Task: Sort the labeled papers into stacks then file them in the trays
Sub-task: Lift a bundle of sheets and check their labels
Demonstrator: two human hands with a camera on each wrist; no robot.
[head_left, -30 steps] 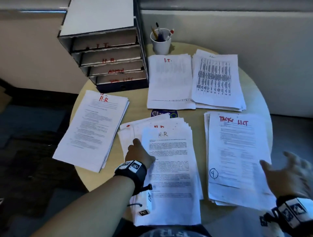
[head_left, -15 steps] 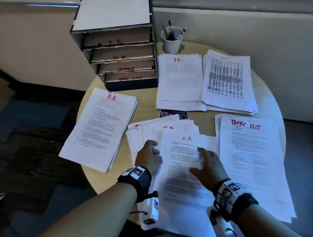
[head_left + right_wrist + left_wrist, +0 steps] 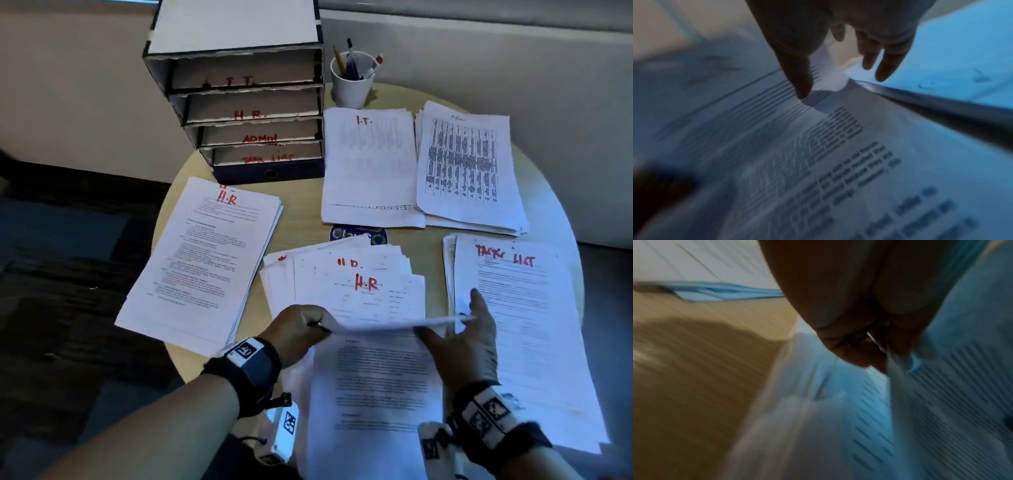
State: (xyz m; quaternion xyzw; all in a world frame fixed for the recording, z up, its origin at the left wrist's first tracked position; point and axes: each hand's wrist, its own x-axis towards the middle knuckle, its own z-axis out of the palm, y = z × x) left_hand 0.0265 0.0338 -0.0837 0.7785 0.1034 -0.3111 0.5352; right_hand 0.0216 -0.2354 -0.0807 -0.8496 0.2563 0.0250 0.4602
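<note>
Four white labelled paper stacks (image 3: pixel 371 168) sorted | grey cardboard trays (image 3: pixel 246 113) at 11 o'clock unfilled | left hand (image 3: pixel 298 330) pinched lifted printed sheet (image 3: pixel 380 373) | right hand (image 3: pixel 462 339) spread beneath it

— What's your left hand (image 3: pixel 865 331) doing?
— My fingers (image 3: pixel 855 352) pinch a sheet's (image 3: pixel 898 402) edge, above printed papers (image 3: pixel 962 402).
— And beside them?
— Bare tabletop (image 3: pixel 694 369); all blurred.
</note>
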